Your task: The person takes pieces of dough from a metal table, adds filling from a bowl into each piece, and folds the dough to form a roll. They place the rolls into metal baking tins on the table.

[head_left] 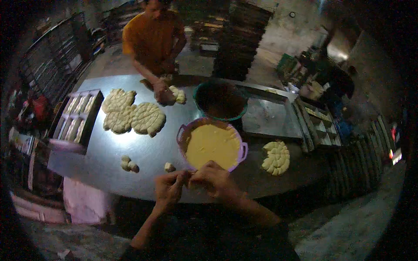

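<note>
My left hand [170, 189] and my right hand [213, 185] meet just in front of the purple basin [210, 143] of yellow batter, both with fingers pinched around something small, probably dough, that is mostly hidden. Left of my hands lie a single dough lump [169, 166] and a small cluster of dough pieces [129, 164]. Cut dough rounds [146, 118] spread over the left of the metal table [104, 161], and a scored dough piece [276, 157] lies right of the basin.
A co-worker in orange [150, 41] reaches with a hand [162, 91] toward dough across the table. A dark bowl with green rim [220, 100] sits behind the basin, a metal tray [267, 115] beside it. Divided pans with dough stand left [76, 115] and right [318, 122].
</note>
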The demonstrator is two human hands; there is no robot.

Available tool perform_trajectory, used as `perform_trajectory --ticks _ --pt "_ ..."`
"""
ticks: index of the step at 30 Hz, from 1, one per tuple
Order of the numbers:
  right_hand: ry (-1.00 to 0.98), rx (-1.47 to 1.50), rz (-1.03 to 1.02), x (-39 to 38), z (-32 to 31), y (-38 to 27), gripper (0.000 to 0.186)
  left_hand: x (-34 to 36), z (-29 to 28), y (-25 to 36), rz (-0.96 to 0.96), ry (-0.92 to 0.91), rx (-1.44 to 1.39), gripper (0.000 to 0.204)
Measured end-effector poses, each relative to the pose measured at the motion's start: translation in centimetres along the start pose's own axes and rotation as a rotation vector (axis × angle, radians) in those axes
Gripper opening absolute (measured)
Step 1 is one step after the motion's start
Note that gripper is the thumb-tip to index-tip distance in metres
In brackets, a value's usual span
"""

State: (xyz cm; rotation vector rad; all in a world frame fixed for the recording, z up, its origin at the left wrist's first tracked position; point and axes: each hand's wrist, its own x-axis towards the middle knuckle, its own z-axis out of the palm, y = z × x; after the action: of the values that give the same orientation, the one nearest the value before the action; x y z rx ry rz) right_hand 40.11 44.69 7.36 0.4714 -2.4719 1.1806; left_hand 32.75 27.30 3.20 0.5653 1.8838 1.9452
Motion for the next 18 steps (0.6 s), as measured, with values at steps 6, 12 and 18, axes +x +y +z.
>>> perform_trajectory --ticks 6,12,18 --pt "0.071 0.25 0.21 2.5 4.2 1.0 0.038 -0.3 -4.5 -1.0 -0.063 -0.167 -0.145 0.031" --pt "-0.284 0.153 0.015 8.3 9.5 0.5 0.066 0.4 -10.5 -5.1 -0.328 0.034 -0.332 0.036" --pt "-0.283 -0.058 0.046 12.3 16.3 3.3 0.061 0.6 -16.6 -8.3 -0.631 -0.001 -0.422 0.048"
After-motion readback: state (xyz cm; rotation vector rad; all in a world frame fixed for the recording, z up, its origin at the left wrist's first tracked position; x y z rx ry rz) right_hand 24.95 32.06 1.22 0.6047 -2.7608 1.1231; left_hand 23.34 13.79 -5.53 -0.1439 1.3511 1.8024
